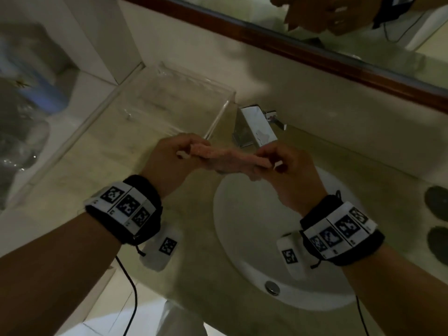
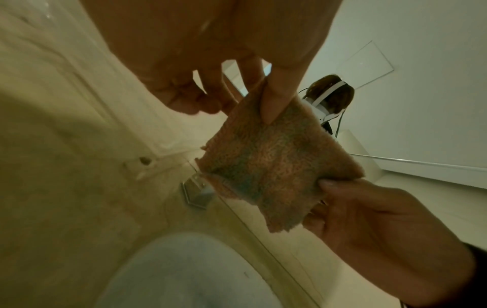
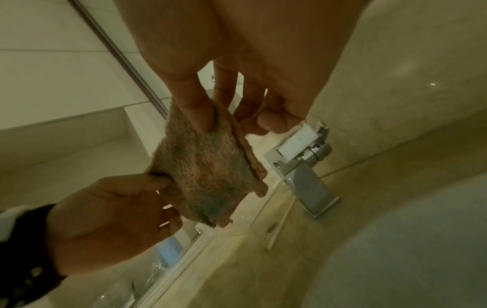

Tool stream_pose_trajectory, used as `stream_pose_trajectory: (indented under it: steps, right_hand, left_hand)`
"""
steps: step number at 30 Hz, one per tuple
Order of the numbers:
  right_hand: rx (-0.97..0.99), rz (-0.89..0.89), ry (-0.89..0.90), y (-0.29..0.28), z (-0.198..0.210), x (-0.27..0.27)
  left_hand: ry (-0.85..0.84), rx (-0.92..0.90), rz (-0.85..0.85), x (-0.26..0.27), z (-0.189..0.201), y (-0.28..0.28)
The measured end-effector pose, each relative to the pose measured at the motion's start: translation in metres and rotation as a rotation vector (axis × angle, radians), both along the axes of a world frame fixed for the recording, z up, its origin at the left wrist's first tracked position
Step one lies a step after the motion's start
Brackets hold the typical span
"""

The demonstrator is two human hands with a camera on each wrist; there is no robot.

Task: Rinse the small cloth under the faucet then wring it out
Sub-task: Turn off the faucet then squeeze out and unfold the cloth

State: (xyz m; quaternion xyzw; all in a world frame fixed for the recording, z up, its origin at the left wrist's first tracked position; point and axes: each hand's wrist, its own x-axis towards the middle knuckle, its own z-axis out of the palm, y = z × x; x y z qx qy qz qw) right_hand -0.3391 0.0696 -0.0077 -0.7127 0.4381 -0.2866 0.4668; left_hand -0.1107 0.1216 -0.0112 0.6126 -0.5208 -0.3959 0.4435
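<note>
A small pinkish-orange terry cloth with a bluish stain is stretched between both hands above the far rim of the white sink. My left hand pinches its left end between thumb and fingers. My right hand pinches the right end. In the left wrist view the cloth hangs flat between the left hand and the right hand. The right wrist view shows the cloth, the right hand and the left hand. The chrome faucet stands just behind; no water shows.
A clear plastic tray sits on the beige counter left of the faucet. A wood-framed mirror runs along the back wall. Bottles and clear wrapped items crowd the far left. Dark round objects lie at the right edge.
</note>
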Motion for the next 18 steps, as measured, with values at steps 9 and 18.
stream_pose_trajectory:
  steps: [9,18]
  right_hand:
    - [-0.089,-0.216,0.065,-0.047,0.013,0.101]
    - [-0.066,-0.31,0.194,-0.091,-0.003,0.15]
  left_hand:
    - [-0.12,0.012,-0.005,0.087,0.008,-0.071]
    - [-0.313,0.03,-0.087,0.122,-0.011,-0.133]
